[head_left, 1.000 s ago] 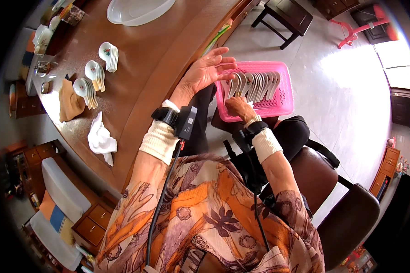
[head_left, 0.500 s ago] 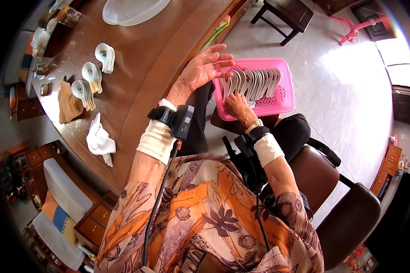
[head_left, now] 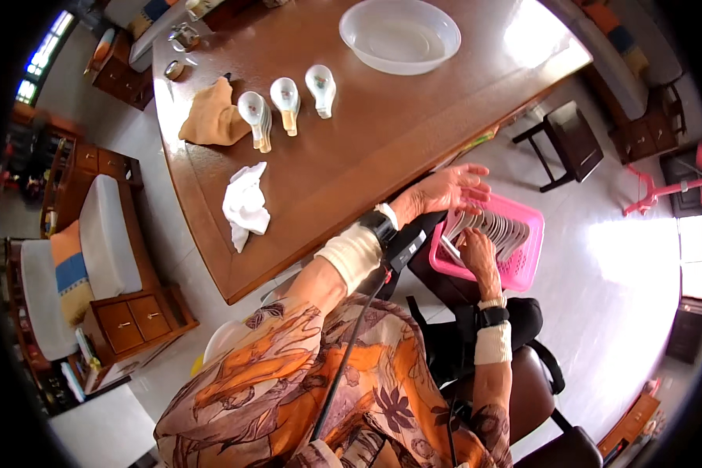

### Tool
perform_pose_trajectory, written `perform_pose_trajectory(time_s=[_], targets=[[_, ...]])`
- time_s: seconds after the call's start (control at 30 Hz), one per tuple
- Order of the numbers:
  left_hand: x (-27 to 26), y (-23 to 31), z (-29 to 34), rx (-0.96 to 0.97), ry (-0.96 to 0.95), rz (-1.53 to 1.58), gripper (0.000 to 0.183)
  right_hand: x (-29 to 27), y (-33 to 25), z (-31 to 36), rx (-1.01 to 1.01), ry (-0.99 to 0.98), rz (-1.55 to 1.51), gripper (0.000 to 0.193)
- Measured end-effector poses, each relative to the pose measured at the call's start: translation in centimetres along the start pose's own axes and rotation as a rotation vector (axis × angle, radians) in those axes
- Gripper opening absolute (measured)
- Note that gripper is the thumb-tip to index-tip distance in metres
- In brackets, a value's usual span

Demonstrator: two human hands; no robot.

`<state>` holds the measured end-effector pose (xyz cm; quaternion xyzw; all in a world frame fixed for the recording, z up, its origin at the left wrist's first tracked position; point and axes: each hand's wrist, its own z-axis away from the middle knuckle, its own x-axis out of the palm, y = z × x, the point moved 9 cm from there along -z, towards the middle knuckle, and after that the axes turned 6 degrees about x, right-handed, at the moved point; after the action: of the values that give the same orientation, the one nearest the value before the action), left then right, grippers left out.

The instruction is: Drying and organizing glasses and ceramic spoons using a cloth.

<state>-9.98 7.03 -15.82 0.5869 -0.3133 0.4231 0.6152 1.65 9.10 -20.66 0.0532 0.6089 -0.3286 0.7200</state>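
Note:
A pink perforated plastic basket (head_left: 529, 267) sits to the right of the table's edge, holding a row of white soup spoons (head_left: 504, 232) stood side by side. Inside its near left part, my right hand (head_left: 480, 259) has its fingers closed at the handle of a spoon at the row's left end; the fingertips are partly hidden. My left hand (head_left: 443, 189) hovers over the basket's far left corner, palm turned inward, fingers spread and holding nothing. On the table, three stacks of spoons stand in a line: a left stack (head_left: 254, 111), a middle stack (head_left: 285, 98) and a right stack (head_left: 320, 87).
The brown wooden table (head_left: 351, 168) also carries a tan cloth (head_left: 214, 117), a crumpled white cloth (head_left: 246, 204) and a translucent oval basin (head_left: 400, 61). Beyond the basket are a dark stool (head_left: 576, 140) and a pink stand (head_left: 663, 189). A brown padded chair (head_left: 525, 390) is beside me.
The view has swung left, so the table shows more fully and the basket lies farther right. My right hand stays at the spoons in the basket; my left stays open above its corner.

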Motion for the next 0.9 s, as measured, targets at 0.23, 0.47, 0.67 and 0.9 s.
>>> perform_pose_trajectory(time_s=[0.23, 0.47, 0.67, 0.9], targets=[[-0.6, 0.3, 1.3, 0.067, 0.085, -0.120, 0.040, -7.9, -3.4, -0.7, -0.042, 0.203, -0.119, 0.023], [0.7, 4.8, 5.1, 0.211, 0.182, -0.057, 0.030, -15.9, -7.7, -0.4, -0.087, 0.386, -0.353, 0.015], [-3.8, 11.8, 11.2, 0.437, 0.404, -0.047, 0.021, -17.2, -16.8, -5.4, -0.194, 0.259, -0.659, 0.019], [-7.4, 13.8, 14.4, 0.527, 0.622, 0.079, 0.020, -16.4, -25.7, -10.1, -0.284, 0.194, -0.706, 0.030]])
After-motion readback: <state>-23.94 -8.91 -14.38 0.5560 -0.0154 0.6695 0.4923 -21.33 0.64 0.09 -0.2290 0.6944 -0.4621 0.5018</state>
